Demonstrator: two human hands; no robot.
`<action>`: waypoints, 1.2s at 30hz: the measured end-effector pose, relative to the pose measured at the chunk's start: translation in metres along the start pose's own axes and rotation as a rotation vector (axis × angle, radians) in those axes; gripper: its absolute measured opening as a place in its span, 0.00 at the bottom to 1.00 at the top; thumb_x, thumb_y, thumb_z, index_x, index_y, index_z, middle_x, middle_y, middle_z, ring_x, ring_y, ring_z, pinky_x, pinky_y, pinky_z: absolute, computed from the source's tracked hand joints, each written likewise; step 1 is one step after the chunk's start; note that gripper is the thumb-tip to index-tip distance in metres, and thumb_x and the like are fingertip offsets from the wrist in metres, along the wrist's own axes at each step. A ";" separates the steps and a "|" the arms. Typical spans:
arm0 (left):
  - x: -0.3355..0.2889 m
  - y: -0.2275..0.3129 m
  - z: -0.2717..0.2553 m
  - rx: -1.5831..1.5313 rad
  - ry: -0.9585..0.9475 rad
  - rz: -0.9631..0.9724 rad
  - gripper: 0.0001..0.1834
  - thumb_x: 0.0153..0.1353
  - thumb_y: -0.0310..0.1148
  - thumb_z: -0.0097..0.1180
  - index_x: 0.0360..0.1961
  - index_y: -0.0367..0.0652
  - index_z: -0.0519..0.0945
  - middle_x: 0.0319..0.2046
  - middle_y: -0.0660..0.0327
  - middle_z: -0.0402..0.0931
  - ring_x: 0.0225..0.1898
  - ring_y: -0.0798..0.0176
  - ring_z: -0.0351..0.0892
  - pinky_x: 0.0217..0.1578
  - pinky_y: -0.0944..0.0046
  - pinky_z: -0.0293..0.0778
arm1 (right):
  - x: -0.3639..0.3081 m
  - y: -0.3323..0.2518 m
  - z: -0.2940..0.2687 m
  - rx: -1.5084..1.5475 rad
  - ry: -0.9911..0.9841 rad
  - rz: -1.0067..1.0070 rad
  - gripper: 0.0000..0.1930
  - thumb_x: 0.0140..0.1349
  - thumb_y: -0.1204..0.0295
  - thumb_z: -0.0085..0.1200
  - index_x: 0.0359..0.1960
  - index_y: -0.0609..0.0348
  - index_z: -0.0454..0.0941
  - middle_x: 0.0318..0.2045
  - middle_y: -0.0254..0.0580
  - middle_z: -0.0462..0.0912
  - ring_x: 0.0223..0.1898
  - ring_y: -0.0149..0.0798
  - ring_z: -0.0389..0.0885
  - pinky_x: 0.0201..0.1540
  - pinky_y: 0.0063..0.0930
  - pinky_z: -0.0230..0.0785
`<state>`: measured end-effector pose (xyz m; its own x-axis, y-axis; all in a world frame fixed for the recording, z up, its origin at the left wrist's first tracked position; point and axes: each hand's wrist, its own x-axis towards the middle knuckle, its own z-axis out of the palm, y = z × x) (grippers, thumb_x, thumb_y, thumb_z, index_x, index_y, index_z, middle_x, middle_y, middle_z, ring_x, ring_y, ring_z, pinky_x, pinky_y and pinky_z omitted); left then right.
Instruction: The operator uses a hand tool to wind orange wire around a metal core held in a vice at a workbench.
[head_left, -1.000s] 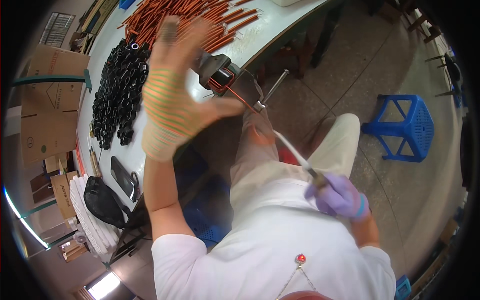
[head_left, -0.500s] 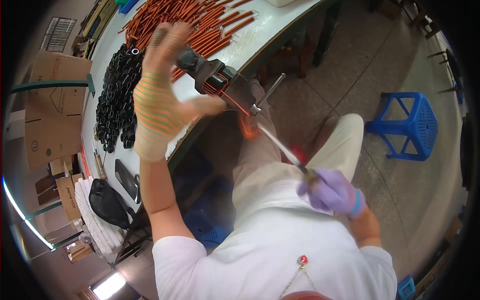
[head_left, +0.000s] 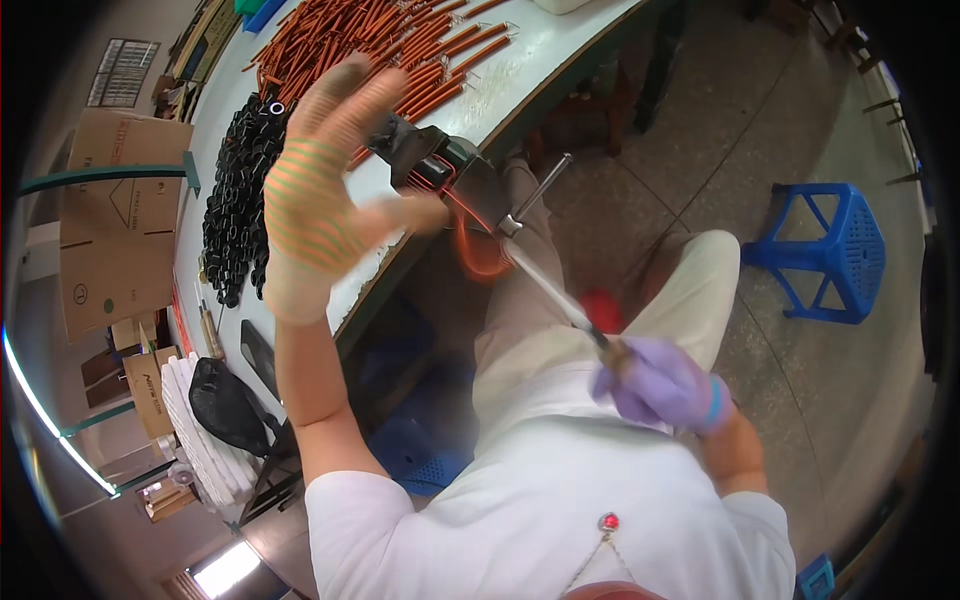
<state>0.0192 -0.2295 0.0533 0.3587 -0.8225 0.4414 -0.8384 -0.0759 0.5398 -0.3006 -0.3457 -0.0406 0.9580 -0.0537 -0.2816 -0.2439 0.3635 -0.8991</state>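
Note:
My left hand [head_left: 320, 210], in a cream glove with green and orange stripes, is raised over the table edge with fingers apart, holding nothing. Beside it a dark bench vise [head_left: 450, 170] is fixed at the edge, its metal handle bar [head_left: 545, 190] sticking out. My right hand [head_left: 660, 385], in a purple glove, is closed round the brownish handle of a long metal-shafted tool [head_left: 560, 295]. The shaft's tip reaches the vise's screw end. A blurred orange loop [head_left: 475, 250] hangs there, by the tip; whether the tip hooks it I cannot tell.
Many orange coil springs [head_left: 330, 40] and a heap of black link-like parts [head_left: 240, 200] lie on the white table [head_left: 540, 60]. A phone-like dark slab [head_left: 259, 355] and a black pouch [head_left: 232, 405] are at left. A blue stool [head_left: 825, 255] stands on the floor at right.
The blurred orange loop now bulges further left and looks larger. My left hand stays raised, its fingers slightly shifted; the tool stays in my right hand. The view has shifted slightly.

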 end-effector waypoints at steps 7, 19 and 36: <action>0.010 0.005 0.005 0.326 0.048 0.396 0.15 0.60 0.33 0.66 0.49 0.49 0.88 0.43 0.63 0.85 0.58 0.50 0.79 0.61 0.50 0.72 | 0.043 -0.007 0.018 0.318 -0.126 0.306 0.23 0.78 0.55 0.42 0.35 0.61 0.81 0.14 0.29 0.71 0.12 0.23 0.65 0.16 0.22 0.57; 0.013 0.025 -0.003 0.624 -0.362 0.586 0.29 0.51 0.32 0.69 0.58 0.43 0.84 0.60 0.54 0.77 0.63 0.48 0.75 0.66 0.45 0.70 | -0.017 0.029 -0.006 0.571 -0.352 0.057 0.26 0.79 0.53 0.40 0.35 0.64 0.79 0.12 0.29 0.70 0.11 0.23 0.65 0.16 0.21 0.57; 0.030 0.030 0.003 0.624 -0.178 0.600 0.19 0.50 0.31 0.70 0.46 0.54 0.87 0.42 0.68 0.84 0.55 0.53 0.81 0.60 0.45 0.73 | 0.028 0.023 0.011 0.654 -0.336 0.125 0.26 0.79 0.53 0.41 0.36 0.64 0.81 0.11 0.28 0.68 0.11 0.24 0.64 0.15 0.21 0.54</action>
<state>0.0039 -0.2578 0.0802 -0.2399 -0.8939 0.3786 -0.9545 0.1461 -0.2598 -0.2772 -0.3287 -0.0652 0.9492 0.2729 -0.1568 -0.3147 0.8330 -0.4550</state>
